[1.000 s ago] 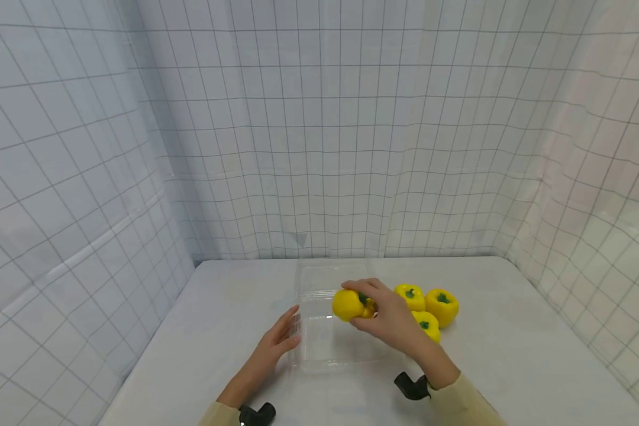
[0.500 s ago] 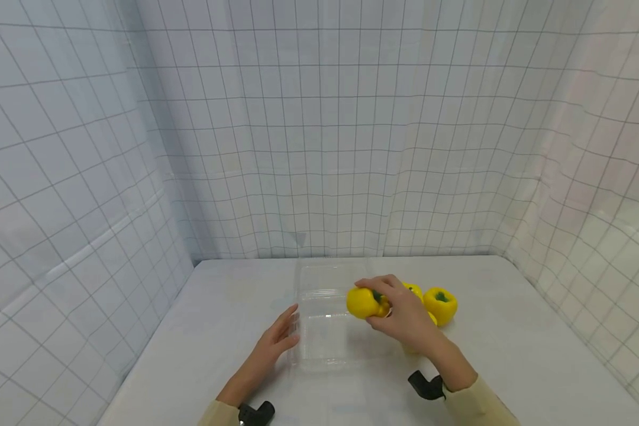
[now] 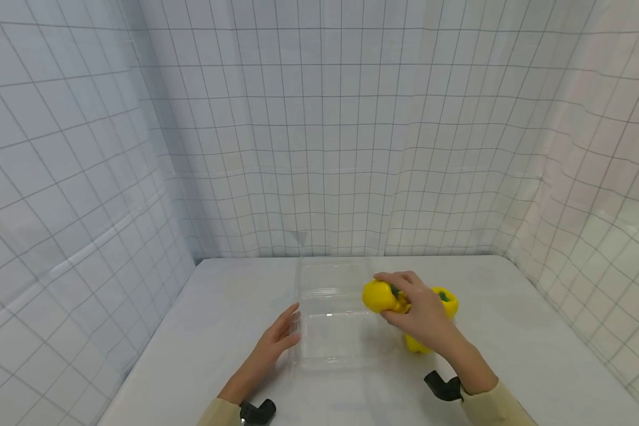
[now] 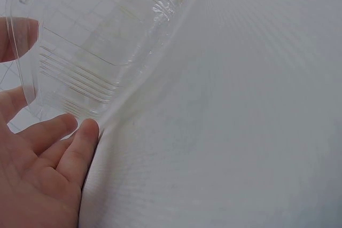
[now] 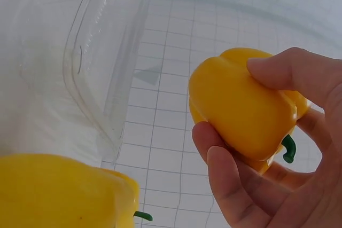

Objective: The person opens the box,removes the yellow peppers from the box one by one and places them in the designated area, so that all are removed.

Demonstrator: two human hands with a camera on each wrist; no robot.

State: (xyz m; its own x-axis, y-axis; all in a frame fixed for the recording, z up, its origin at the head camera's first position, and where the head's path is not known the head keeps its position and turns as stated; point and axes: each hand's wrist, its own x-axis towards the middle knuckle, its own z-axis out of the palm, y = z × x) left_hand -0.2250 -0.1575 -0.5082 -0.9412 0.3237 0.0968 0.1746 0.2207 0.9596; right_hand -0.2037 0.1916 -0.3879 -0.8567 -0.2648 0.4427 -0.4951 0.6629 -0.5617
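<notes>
My right hand (image 3: 426, 316) holds a yellow bell pepper (image 3: 377, 296) by its stem side, above the right edge of a clear plastic clamshell container (image 3: 327, 337). In the right wrist view the thumb and fingers wrap the held bell pepper (image 5: 240, 100), whose green stem points toward the palm. My left hand (image 3: 273, 338) rests at the container's left side with relaxed fingers. In the left wrist view its fingertips (image 4: 85, 132) lie right at the ribbed clear wall (image 4: 80, 73).
More yellow bell peppers (image 3: 416, 344) stand on the white table (image 3: 522, 343) right of the container, partly hidden behind my right hand. The container's hinged lid (image 3: 330, 277) lies folded back behind it. A white gridded curtain (image 3: 319, 148) surrounds the table's back and sides.
My right hand has moved right with the bell pepper, from over the container toward the other peppers, and now covers more of them. The left hand has stayed in place.
</notes>
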